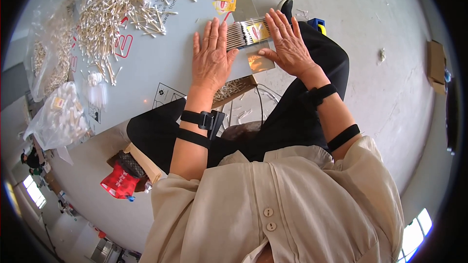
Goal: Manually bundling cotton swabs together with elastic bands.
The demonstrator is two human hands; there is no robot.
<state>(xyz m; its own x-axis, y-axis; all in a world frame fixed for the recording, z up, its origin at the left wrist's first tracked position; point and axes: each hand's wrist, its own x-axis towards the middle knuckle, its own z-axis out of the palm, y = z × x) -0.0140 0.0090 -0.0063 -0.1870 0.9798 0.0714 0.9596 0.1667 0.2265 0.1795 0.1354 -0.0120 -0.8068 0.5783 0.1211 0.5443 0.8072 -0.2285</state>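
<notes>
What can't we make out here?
All head view:
Palms of left hand and right hand: hidden by the hands' backs.
Swab row: partly covered by a yellow card.
Swab pile: upper picture edge cuts it off.
Box: partly covered by table and left forearm.

White shows on the tips along that row of cotton swabs (235, 37), and I see yellow, white and a touch of red on the label card (258, 32) there. The tabletop (161, 63) is pale grey, printed in red and black. Over here: a plain beige shirt (229, 204), black trousers (329, 48), black forearm straps (193, 138), a bright red bag (119, 181) with white lettering
</notes>
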